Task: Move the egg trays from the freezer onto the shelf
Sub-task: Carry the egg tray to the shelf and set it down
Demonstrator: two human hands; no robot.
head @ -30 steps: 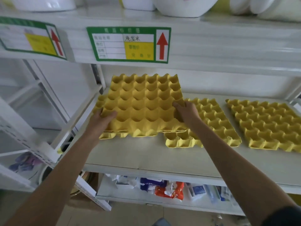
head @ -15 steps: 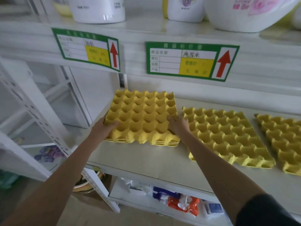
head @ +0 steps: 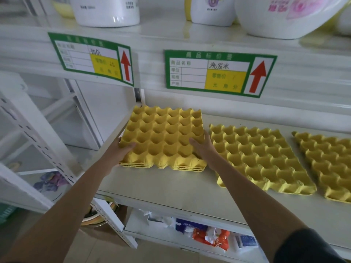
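Note:
A small stack of yellow egg trays rests on the white shelf at its left end. My left hand grips the stack's near-left corner, thumb on top. My right hand holds its near-right edge, fingers over the rim. To the right lies a second yellow egg tray, close beside the stack. A third yellow egg tray lies further right, partly cut off by the frame edge.
The shelf above carries green price labels and white tubs, leaving low headroom. A perforated white upright slants at the left. Packaged goods fill the shelf below. Bare shelf surface lies in front of the trays.
The stack was held tilted above the shelf, overlapping the second tray; now it lies flat at the shelf's left end, beside that tray. Both hands stay on it.

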